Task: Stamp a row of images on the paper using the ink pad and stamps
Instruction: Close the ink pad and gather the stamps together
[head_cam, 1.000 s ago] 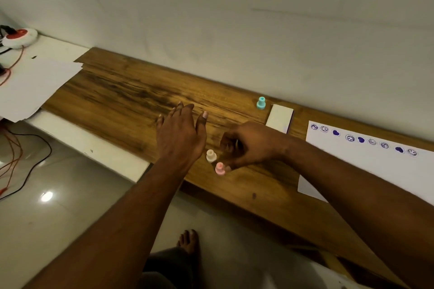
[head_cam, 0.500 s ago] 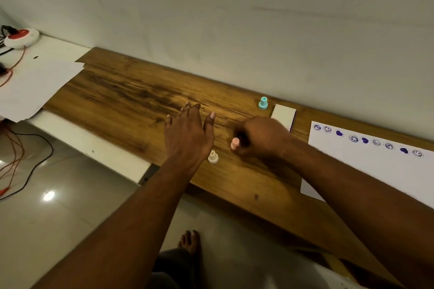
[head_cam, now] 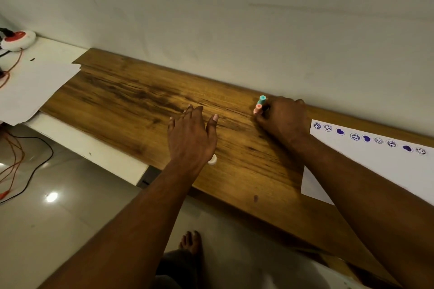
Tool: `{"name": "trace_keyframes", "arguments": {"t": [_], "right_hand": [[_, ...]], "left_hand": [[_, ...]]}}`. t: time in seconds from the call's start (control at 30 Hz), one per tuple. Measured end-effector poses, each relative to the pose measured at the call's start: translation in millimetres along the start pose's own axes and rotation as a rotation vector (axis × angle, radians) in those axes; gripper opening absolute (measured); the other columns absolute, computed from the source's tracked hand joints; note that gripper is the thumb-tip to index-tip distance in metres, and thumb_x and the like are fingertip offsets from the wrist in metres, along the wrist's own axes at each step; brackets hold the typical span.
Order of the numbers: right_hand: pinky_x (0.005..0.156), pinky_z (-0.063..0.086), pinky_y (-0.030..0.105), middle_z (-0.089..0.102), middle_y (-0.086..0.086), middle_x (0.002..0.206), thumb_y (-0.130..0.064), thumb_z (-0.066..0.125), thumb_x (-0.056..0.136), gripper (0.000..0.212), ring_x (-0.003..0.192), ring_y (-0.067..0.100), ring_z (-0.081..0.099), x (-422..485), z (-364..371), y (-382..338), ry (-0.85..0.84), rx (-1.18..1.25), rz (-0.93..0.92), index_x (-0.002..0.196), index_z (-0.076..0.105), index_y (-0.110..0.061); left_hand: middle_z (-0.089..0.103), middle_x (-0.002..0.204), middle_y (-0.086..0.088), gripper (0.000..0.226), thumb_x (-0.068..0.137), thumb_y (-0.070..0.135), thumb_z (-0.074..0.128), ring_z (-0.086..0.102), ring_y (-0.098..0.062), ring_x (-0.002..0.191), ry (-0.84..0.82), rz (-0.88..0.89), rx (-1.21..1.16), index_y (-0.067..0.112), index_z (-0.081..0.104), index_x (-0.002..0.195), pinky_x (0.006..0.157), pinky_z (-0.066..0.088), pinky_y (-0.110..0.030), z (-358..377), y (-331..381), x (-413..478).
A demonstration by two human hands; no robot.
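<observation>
My right hand (head_cam: 283,118) grips a pink stamp (head_cam: 257,108) near the back of the wooden board (head_cam: 131,98), right beside a teal stamp (head_cam: 261,100) that stands there. The ink pad is hidden behind that hand. My left hand (head_cam: 191,137) lies flat on the board with fingers straight and spread. A white stamp (head_cam: 212,159) peeks out beside its wrist. The white paper (head_cam: 380,171) at the right carries a row of purple stamped images (head_cam: 367,139) along its far edge.
A wall runs close behind the board. At the far left lie a white sheet (head_cam: 32,87), a red and white round device (head_cam: 17,40) and red and black cables (head_cam: 16,159). My foot (head_cam: 191,241) rests on the tiled floor below the board's front edge.
My right hand picked the pink stamp up from beside the white stamp and carried it back and right to the teal stamp. The left hand stayed flat.
</observation>
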State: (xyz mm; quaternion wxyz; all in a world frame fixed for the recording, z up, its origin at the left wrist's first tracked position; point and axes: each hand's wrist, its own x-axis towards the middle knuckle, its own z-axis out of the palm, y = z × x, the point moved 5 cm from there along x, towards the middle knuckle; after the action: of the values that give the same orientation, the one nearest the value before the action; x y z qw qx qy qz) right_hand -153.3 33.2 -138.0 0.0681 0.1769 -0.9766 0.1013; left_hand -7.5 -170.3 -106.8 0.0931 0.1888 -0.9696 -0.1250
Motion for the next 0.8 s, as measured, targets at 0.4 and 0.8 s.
{"name": "trace_keyframes", "arguments": {"t": [0.4,0.8], "right_hand": [[0.083,0.046,0.036,0.072,-0.003,0.093,-0.072,0.061,0.084,0.047,0.088,0.019,0.066,-5.6,-41.7,-7.0,0.14,0.106,-0.053,0.099,0.073,-0.029],[0.076,0.058,0.027,0.07,-0.007,0.103,-0.048,0.073,0.089,0.039,0.09,0.011,0.065,-70.0,-3.5,-126.1,-0.377,0.254,-0.626,0.12,0.067,-0.026]], "left_hand": [[0.055,0.154,-0.012,0.062,0.109,0.057,0.03,0.046,-0.029,0.147,0.026,-0.005,-0.042,0.014,0.051,0.149,0.125,0.024,-0.056,-0.5,-4.4,2.4],[0.074,0.105,0.003,0.054,0.109,0.056,0.031,0.069,-0.022,0.108,0.16,-0.117,-0.389,0.02,0.058,0.139,0.11,0.043,-0.056,-15.4,-12.7,4.8]]}}
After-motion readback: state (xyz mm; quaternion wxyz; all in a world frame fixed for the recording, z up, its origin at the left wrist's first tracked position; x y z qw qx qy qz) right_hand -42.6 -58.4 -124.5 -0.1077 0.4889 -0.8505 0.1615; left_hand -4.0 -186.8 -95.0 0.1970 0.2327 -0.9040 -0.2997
